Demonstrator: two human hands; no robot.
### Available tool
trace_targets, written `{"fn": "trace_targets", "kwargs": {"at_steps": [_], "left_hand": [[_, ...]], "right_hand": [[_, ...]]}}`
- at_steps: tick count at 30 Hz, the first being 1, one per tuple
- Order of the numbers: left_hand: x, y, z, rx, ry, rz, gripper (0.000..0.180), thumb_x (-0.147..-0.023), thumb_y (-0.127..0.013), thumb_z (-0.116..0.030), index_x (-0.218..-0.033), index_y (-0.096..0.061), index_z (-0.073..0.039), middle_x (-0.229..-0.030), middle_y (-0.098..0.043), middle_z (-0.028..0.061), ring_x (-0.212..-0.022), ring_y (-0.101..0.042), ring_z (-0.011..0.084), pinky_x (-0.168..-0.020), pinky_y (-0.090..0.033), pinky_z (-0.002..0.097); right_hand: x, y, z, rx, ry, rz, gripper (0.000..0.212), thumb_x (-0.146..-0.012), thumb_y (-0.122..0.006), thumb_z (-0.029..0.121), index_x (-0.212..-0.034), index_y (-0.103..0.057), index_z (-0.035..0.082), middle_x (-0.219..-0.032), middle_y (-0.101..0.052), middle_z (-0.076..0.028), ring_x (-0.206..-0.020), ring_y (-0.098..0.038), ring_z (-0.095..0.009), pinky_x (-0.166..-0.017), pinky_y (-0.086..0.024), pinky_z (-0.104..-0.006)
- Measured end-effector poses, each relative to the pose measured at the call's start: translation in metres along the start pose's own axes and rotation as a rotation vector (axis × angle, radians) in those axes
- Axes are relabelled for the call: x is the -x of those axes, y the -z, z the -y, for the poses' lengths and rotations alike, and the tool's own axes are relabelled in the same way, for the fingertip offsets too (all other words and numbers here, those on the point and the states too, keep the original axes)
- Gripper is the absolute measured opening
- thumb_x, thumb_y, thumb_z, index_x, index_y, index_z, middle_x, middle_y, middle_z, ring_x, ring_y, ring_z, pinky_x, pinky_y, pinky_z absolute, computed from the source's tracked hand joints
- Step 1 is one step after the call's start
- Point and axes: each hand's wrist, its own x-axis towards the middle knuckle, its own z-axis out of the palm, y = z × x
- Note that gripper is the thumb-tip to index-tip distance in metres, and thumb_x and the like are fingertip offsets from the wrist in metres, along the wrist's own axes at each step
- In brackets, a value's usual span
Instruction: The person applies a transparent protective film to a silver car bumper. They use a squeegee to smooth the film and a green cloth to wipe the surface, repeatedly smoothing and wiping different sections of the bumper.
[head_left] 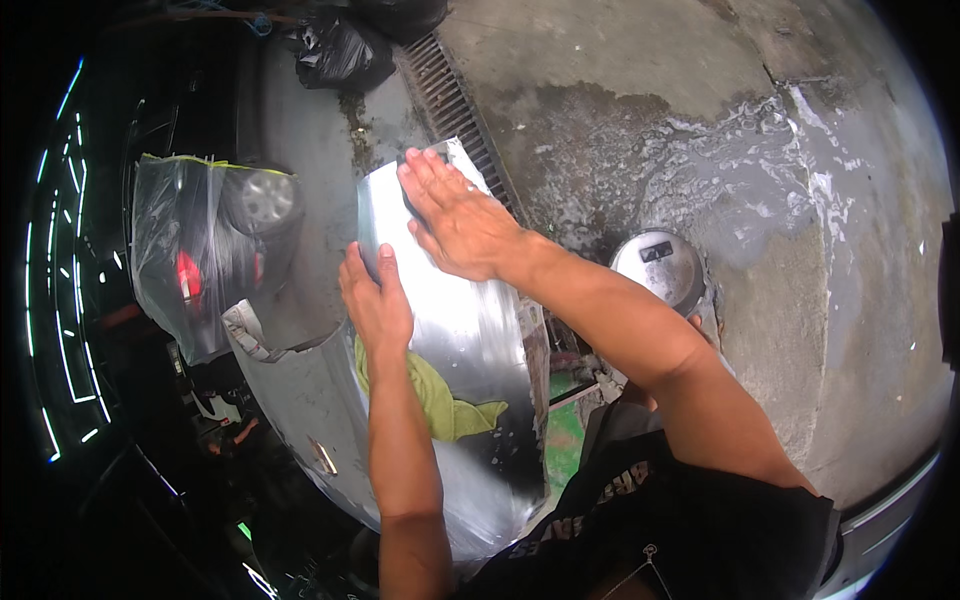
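A shiny silver panel [455, 320], apparently a vehicle body part, runs away from me with a wet sheen on it. My right hand [462, 222] lies flat on its far part, fingers stretched forward. A dark edge shows beside and under those fingers; whether it is a pad or a shadow I cannot tell. Along the panel's left edge rests my left hand [378, 305], fingers extended and thumb apart, holding nothing visible. A yellow-green cloth [440, 400] is draped over the nearer part of the panel, partly behind my left forearm.
Clear plastic wraps a vehicle part with a red light [188, 275] at left. At right stands a round white container [655, 270] with a dark rectangle on top. A drain grate [452, 95] and black bags [343, 50] lie beyond. Whitish liquid [730, 170] streaks the concrete.
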Motion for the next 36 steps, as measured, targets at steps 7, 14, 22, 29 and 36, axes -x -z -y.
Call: {"fn": "trace_targets", "kwargs": {"at_steps": [7,14,22,29,36], "left_hand": [[0.001,-0.002,0.001,0.014,-0.007,-0.013,0.069,-0.109,-0.055,-0.044,-0.147,-0.049,0.012,-0.143,-0.054,0.0309,-0.134,-0.053,0.0463,-0.114,-0.04,0.0506],[0.001,-0.006,0.006,0.022,-0.05,-0.049,0.067,-0.109,-0.057,-0.041,-0.146,-0.049,0.015,-0.139,-0.056,0.031,-0.13,-0.055,0.0466,-0.111,-0.042,0.05],[0.003,-0.004,0.006,-0.012,-0.034,-0.042,0.069,-0.109,-0.055,-0.043,-0.146,-0.049,0.014,-0.138,-0.057,0.032,-0.131,-0.055,0.0476,-0.112,-0.041,0.0503],[0.0,-0.001,-0.005,0.022,-0.007,-0.021,0.065,-0.111,-0.05,-0.042,-0.145,-0.051,0.012,-0.141,-0.057,0.0315,-0.132,-0.053,0.0481,-0.114,-0.04,0.0496],[0.004,0.001,0.009,0.029,-0.012,-0.034,0.058,-0.114,-0.042,-0.037,-0.146,-0.052,0.01,-0.141,-0.056,0.0315,-0.135,-0.05,0.0476,-0.114,-0.038,0.0523]], "right_hand": [[0.028,0.009,-0.016,-0.059,0.001,0.098,0.077,-0.103,-0.05,0.025,-0.164,-0.018,-0.011,-0.172,-0.018,-0.032,-0.161,-0.019,-0.044,-0.133,-0.018,-0.049],[0.042,0.015,-0.028,-0.107,0.067,0.123,0.084,-0.098,-0.058,0.023,-0.164,-0.018,-0.011,-0.172,-0.018,-0.032,-0.162,-0.017,-0.044,-0.134,-0.016,-0.0492],[0.056,-0.006,0.004,0.004,0.072,0.028,0.069,-0.109,-0.047,0.038,-0.163,-0.033,-0.003,-0.174,-0.026,-0.022,-0.162,-0.023,-0.039,-0.131,-0.021,-0.05],[0.013,0.003,0.014,-0.055,0.011,-0.017,0.067,-0.108,-0.049,0.036,-0.162,-0.036,-0.002,-0.17,-0.033,-0.02,-0.158,-0.031,-0.038,-0.129,-0.026,-0.0517],[0.049,0.013,0.04,0.01,0.036,0.252,0.079,-0.102,-0.055,0.037,-0.162,-0.029,-0.008,-0.171,-0.027,-0.027,-0.16,-0.024,-0.044,-0.13,-0.023,-0.0534]]}}
